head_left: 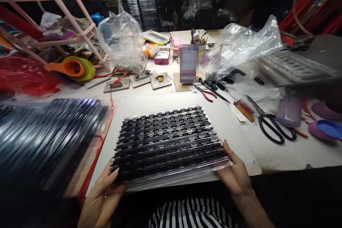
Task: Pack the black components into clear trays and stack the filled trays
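Between my two hands is a clear plastic tray point(171, 176) filled with rows of small black parts point(171, 135). My left hand point(103, 188) grips its near left corner, thumb on top and fingers underneath. At the right edge, my right hand point(235, 171) is closed around the tray's side, with the fingers partly hidden below. The tray's near edge is over the front edge of the white table point(237, 131). Whether its far side touches the table I cannot tell.
To the left lies a blurred stack of dark trays point(48, 139) with a red ribbon point(98, 149). On the right are scissors point(269, 124), a screwdriver point(244, 108) and red-handled pliers point(207, 92). Small square plates point(160, 81), a plastic bag point(120, 39) and a pink rack point(80, 25) stand behind.
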`<state>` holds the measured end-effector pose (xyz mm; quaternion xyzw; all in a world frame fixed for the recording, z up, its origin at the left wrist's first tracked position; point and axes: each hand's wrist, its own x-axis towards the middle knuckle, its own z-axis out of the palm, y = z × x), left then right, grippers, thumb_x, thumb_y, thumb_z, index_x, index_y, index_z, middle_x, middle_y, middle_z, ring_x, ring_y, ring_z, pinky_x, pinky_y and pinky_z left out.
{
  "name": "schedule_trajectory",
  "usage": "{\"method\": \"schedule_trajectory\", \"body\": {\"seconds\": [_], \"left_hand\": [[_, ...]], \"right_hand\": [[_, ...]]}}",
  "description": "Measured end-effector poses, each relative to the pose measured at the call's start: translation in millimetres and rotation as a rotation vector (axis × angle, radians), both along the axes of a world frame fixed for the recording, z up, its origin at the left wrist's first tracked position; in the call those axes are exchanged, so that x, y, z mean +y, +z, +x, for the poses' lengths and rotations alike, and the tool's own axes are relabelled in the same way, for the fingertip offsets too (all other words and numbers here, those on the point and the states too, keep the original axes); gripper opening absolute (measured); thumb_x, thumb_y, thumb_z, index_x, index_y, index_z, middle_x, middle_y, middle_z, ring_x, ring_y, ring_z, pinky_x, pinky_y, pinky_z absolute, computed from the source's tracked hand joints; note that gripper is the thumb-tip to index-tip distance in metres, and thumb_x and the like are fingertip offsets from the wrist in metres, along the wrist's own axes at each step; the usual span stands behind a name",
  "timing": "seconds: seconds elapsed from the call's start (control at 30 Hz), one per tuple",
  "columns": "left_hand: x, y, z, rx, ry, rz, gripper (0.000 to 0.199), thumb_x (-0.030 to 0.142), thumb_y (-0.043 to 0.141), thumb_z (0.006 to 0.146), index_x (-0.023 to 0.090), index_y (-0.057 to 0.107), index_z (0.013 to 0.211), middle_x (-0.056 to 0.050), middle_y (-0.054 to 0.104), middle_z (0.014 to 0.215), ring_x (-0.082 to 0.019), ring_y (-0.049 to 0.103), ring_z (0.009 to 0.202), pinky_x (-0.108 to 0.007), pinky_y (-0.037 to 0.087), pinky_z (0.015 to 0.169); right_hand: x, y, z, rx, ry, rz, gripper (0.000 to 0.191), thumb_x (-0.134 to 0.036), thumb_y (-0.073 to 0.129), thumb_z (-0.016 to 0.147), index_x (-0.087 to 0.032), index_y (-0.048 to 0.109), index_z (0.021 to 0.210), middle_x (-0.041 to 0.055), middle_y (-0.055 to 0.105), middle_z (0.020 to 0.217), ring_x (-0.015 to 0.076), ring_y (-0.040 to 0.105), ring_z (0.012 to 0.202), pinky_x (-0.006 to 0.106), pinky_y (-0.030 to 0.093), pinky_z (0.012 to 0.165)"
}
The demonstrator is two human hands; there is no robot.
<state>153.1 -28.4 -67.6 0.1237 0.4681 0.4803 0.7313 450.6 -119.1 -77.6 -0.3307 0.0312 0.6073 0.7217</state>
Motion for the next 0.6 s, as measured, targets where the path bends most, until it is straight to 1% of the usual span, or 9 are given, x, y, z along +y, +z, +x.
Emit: {"method": "schedule_trajectory", "body": {"seconds": [0.07, 0.23, 0.3, 0.47, 0.53, 0.6], "left_hand": [[1, -1.9, -2, 0.003, -0.004, -0.012, 0.058, 0.011, 0.054, 0.081, 0.035, 0.047, 0.133, 0.000, 0.061, 0.127, -0.023, 0.056, 0.116, -0.037, 0.043, 0.100], [4, -3.1, -5, 0.048, 0.009, -0.044, 0.057, 0.012, 0.055, 0.080, 0.034, 0.049, 0.132, -0.001, 0.062, 0.126, -0.024, 0.055, 0.116, -0.038, 0.041, 0.101], [3, 0.7, -2, 0.049, 0.013, -0.042, 0.057, 0.012, 0.054, 0.080, 0.035, 0.049, 0.132, 0.000, 0.063, 0.124, -0.023, 0.055, 0.116, -0.038, 0.041, 0.101], [1, 15.0, 6, -0.001, -0.027, -0.080, 0.058, 0.010, 0.051, 0.083, 0.037, 0.046, 0.133, 0.002, 0.067, 0.116, -0.021, 0.058, 0.113, -0.038, 0.042, 0.101], [0, 17.9, 7, -0.009, -0.031, -0.080, 0.057, 0.010, 0.050, 0.084, 0.038, 0.045, 0.134, 0.003, 0.069, 0.112, -0.021, 0.057, 0.114, -0.038, 0.042, 0.100], [1, 18.0, 6, -0.011, -0.051, -0.069, 0.057, 0.012, 0.051, 0.084, 0.039, 0.044, 0.134, 0.004, 0.069, 0.112, -0.021, 0.054, 0.118, -0.038, 0.041, 0.101]], "right_hand": [[1, -0.1, 0, -0.004, 0.007, 0.017, 0.026, -0.035, 0.058, 0.087, -0.026, 0.068, 0.109, 0.0016, 0.067, 0.115, 0.0233, 0.054, 0.117, 0.046, 0.037, 0.106], [2, 1.4, 1, -0.002, -0.003, 0.053, 0.029, -0.034, 0.057, 0.087, -0.025, 0.066, 0.113, 0.0015, 0.068, 0.114, 0.0220, 0.055, 0.116, 0.044, 0.037, 0.106], [2, 2.9, 1, -0.011, -0.010, 0.048, 0.030, -0.035, 0.058, 0.087, -0.025, 0.065, 0.115, 0.0013, 0.068, 0.114, 0.0216, 0.055, 0.115, 0.044, 0.037, 0.106], [4, 5.8, 0, -0.041, -0.039, 0.044, 0.032, -0.034, 0.060, 0.086, -0.026, 0.064, 0.117, 0.0007, 0.069, 0.111, 0.0204, 0.057, 0.114, 0.042, 0.037, 0.106], [4, 5.8, 1, -0.045, -0.045, 0.048, 0.033, -0.033, 0.061, 0.085, -0.027, 0.064, 0.117, 0.0001, 0.069, 0.112, 0.0197, 0.057, 0.113, 0.040, 0.037, 0.106], [3, 5.3, 1, -0.049, -0.046, 0.053, 0.032, -0.033, 0.062, 0.086, -0.027, 0.064, 0.117, 0.0000, 0.068, 0.114, 0.0192, 0.057, 0.113, 0.039, 0.037, 0.106]]}}
